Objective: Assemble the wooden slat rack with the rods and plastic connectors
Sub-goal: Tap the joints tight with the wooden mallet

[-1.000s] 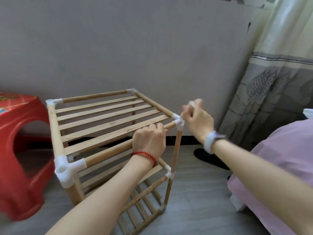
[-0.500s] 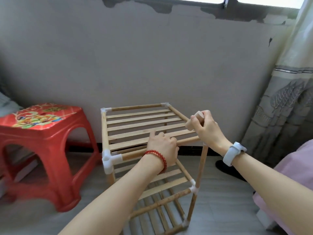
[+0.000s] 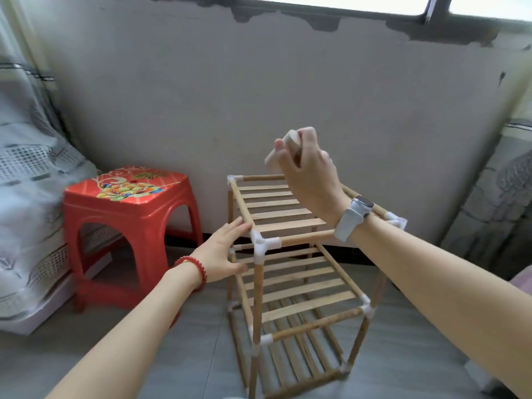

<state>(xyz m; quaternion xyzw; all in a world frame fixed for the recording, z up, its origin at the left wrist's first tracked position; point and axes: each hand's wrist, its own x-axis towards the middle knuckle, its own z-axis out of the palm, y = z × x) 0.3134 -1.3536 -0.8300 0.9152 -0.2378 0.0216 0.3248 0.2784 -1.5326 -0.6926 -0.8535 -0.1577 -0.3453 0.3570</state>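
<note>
**Left hand off the front rod; right hand raised above the rack**

Head view. Half a second ago my left hand gripped the top front rod and my right hand sat at the top right front corner. My left hand [image 3: 223,251] has since let go and moved to the rack's left side. Its fingers are straight and spread: the fingertips touch the top left rod [image 3: 240,201], and the thumb lies against the left face below, near the front left connector [image 3: 260,244]. It grips nothing. My right hand [image 3: 306,171] has lifted clear of the corner and is held above the top shelf, fingers curled around a short wooden piece [image 3: 288,148], whose pale ends show above and below the fingers. It is blurred, so I cannot tell its exact shape.

The rack [image 3: 293,272] stands upright on the grey floor [image 3: 144,364], close to the wall [image 3: 259,96]. Three slatted tiers are joined by rods and white corner connectors. My right forearm crosses over the top tier's right front corner.

A red stool [image 3: 129,214] stands just left of the rack, apart from it. A red bead bracelet [image 3: 195,269] is on my left wrist, a white watch [image 3: 352,218] on my right. Curtains hang at both edges of the view.
</note>
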